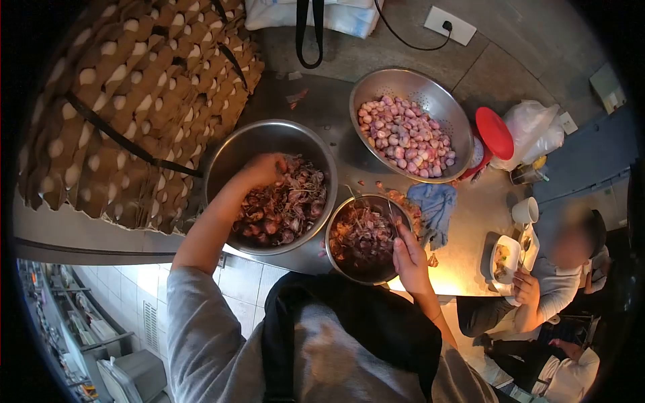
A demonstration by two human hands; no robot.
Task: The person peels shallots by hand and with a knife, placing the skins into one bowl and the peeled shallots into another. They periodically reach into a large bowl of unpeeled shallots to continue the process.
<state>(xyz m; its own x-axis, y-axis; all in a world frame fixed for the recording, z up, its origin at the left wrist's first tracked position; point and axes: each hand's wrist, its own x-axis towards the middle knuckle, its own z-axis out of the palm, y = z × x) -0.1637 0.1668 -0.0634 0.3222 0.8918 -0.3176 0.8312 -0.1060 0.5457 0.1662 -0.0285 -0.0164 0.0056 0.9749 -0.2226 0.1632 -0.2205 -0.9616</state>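
Note:
My left hand (265, 169) reaches into a large steel bowl (222, 151) of unpeeled shallots (289, 211); its fingers are partly hidden among them. My right hand (411, 258) is at the right rim of a smaller steel bowl (366, 275), with a thin knife (392, 215) between thumb and fingers, its blade over the bowl. Reddish skins and roots (359, 235) fill this smaller bowl. Behind it, a tilted steel colander (450, 114) holds peeled pink shallots (406, 138).
Stacked egg trays (134, 101) stand at the left. A blue glove (433, 205) lies right of the small bowl, near loose peelings. A red-topped scale (494, 133) and plastic bag (531, 131) are behind. At the right, a seated person (561, 282) holds a utensil over a white food container (504, 258).

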